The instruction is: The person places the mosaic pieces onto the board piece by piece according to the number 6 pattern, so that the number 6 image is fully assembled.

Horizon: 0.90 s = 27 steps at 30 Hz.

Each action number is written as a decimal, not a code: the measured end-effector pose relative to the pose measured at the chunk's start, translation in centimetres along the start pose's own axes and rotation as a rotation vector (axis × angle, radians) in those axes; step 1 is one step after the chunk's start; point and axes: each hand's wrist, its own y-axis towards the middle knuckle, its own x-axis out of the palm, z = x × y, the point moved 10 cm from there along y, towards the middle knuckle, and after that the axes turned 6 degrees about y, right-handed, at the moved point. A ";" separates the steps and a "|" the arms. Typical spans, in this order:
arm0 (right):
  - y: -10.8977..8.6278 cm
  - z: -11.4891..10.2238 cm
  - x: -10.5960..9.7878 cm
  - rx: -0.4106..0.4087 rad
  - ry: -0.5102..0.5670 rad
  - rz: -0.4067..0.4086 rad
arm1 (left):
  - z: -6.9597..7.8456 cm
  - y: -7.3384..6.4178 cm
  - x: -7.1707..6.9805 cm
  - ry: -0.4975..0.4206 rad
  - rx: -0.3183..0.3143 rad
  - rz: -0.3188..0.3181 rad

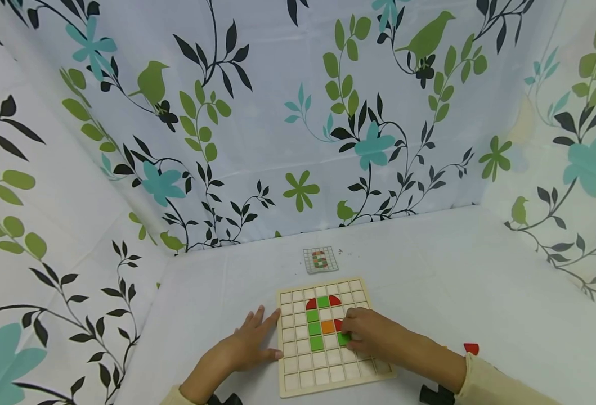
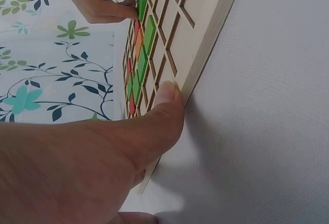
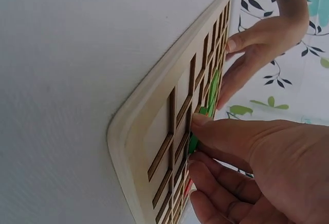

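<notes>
A wooden grid board [image 1: 323, 374] lies on the white cloth between both hands. My right hand [image 1: 373, 334] pinches a green square tile [image 3: 193, 143] between thumb and fingers, right at a cell on the board's right half. Against the left edge my left hand [image 1: 249, 343] rests with fingers spread, its thumb [image 2: 167, 98] touching the rim. Several green tiles [image 1: 313, 329] form a column in the cells. An orange tile [image 1: 327, 326] sits beside that column, and red rounded pieces [image 1: 311, 304] are at the top. Another red piece [image 1: 338, 324] is partly hidden by my right fingers.
Behind the board lies a small gridded card [image 1: 320, 260] with a red, green and orange pattern. A loose red piece [image 1: 472, 348] is on the cloth beyond my right forearm. A patterned curtain [image 1: 257, 124] with leaves and birds hangs at the back and sides.
</notes>
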 end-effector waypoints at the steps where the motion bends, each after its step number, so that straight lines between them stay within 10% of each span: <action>1: 0.0 -0.2 0.0 -0.012 -0.016 0.001 | 0.0 0.0 0.0 0.002 0.000 0.001; 27: -0.2 -0.5 0.3 -0.032 -0.033 0.089 | -0.4 0.3 0.3 0.018 -0.008 -0.001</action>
